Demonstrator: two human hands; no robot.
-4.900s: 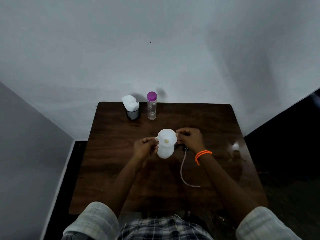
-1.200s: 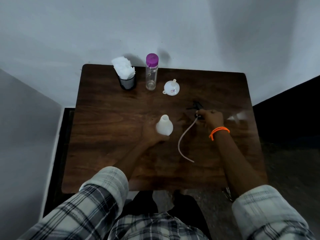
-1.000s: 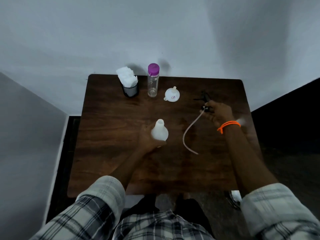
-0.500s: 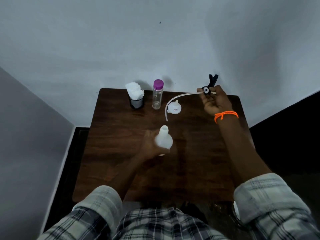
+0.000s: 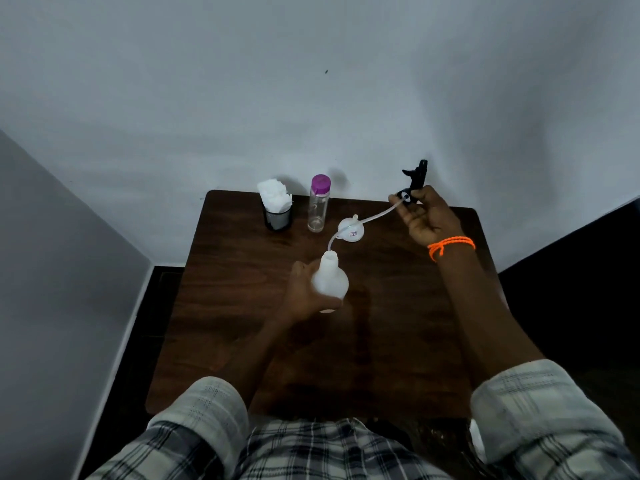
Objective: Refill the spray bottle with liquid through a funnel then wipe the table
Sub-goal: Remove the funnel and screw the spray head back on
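My left hand [image 5: 304, 292] grips the white spray bottle [image 5: 329, 279], held upright over the middle of the dark wooden table [image 5: 242, 323] with its neck uncapped. My right hand [image 5: 424, 216] holds the black spray head [image 5: 414, 183] raised above the table's far right. Its long clear dip tube [image 5: 367, 220] arcs down to the left, and its tip hangs right at the bottle's mouth. The white funnel [image 5: 351, 231] lies upside down on the table behind the bottle. A clear bottle with a purple cap [image 5: 319, 207] stands at the far edge.
A black cup stuffed with white tissues [image 5: 277, 209] stands at the far left of the table, next to the purple-capped bottle. A white wall rises right behind the table. Dark floor borders the table on both sides.
My right hand lifted the spray head off the table and swung its tube over until the tip reached the bottle's mouth. Earlier the funnel left the bottle and was set down at the back.
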